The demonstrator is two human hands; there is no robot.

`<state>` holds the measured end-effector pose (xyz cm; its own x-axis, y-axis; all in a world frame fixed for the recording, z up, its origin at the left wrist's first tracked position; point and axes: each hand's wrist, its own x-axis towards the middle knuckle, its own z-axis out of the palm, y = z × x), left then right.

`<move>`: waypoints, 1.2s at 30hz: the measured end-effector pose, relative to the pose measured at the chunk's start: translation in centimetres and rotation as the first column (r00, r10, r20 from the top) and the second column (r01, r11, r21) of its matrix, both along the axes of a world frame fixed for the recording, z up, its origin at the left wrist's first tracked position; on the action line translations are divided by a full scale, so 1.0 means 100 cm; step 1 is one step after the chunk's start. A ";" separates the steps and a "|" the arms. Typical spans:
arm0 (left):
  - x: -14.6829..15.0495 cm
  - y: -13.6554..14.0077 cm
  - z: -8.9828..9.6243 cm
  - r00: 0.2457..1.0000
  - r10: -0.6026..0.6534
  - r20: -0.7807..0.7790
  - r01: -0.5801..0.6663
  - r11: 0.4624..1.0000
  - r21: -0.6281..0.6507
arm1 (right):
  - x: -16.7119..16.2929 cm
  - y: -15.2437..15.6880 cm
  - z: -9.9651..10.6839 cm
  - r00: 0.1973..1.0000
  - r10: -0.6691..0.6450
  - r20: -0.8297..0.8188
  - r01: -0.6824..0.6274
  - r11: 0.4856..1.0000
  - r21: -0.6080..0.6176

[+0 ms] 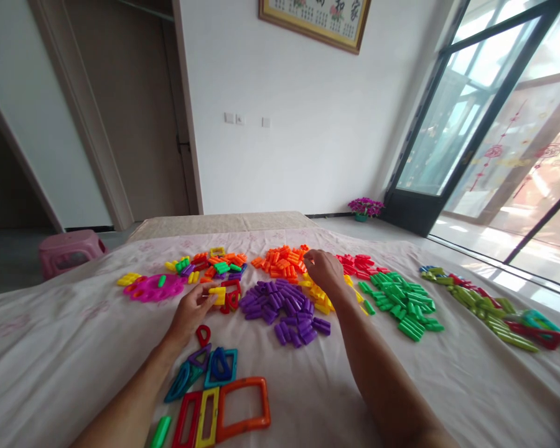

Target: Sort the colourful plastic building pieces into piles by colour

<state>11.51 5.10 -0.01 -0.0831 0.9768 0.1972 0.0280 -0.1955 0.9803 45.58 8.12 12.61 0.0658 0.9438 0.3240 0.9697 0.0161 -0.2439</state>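
LH (192, 309) holds yellow blk (218, 295) (RH (325, 269) nr orange pcs (282, 262)).

The yellow piece (219, 296) looks plastic, the cloth (308, 392) matt.

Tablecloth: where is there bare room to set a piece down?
Bare tablecloth lies left of the left forearm, between the orange frame and right forearm, and right of that forearm, nearer than the green blocks. Crowded: around the right hand, among orange blocks and yellow blocks.

Cloth (308, 392) lies open right of the orange frame (265, 404); purple pieces (277, 303) block the way ahead.
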 end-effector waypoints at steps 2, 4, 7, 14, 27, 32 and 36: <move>0.002 -0.002 0.003 1.000 -0.004 0.015 0.004 1.000 -0.006 | -0.012 -0.006 0.002 0.995 0.084 -0.044 -0.081 0.995 0.057; 0.006 -0.005 0.006 0.999 -0.016 0.032 0.017 1.000 -0.017 | -0.030 -0.015 0.003 0.968 0.224 -0.110 -0.216 0.973 0.078; 0.012 -0.009 0.011 0.997 -0.061 0.054 0.063 0.997 -0.039 | -0.060 -0.031 -0.001 0.871 0.456 -0.185 -0.450 0.890 0.073; 0.026 -0.015 0.017 0.982 -0.169 0.085 0.174 0.983 -0.055 | -0.095 -0.050 -0.023 0.725 0.653 -0.221 -0.672 0.741 -0.014; 0.039 -0.024 0.030 0.971 -0.224 0.087 0.232 0.969 -0.090 | -0.104 -0.049 -0.042 0.664 0.698 -0.269 -0.720 0.694 0.023; 0.037 -0.024 0.031 0.977 -0.193 0.091 0.199 0.979 -0.053 | -0.096 -0.042 -0.034 0.736 0.642 -0.214 -0.647 0.760 0.057; 0.017 -0.014 0.020 1.000 0.025 -0.005 -0.025 1.000 -0.007 | -0.071 -0.030 -0.016 0.858 0.494 -0.140 -0.484 0.870 0.096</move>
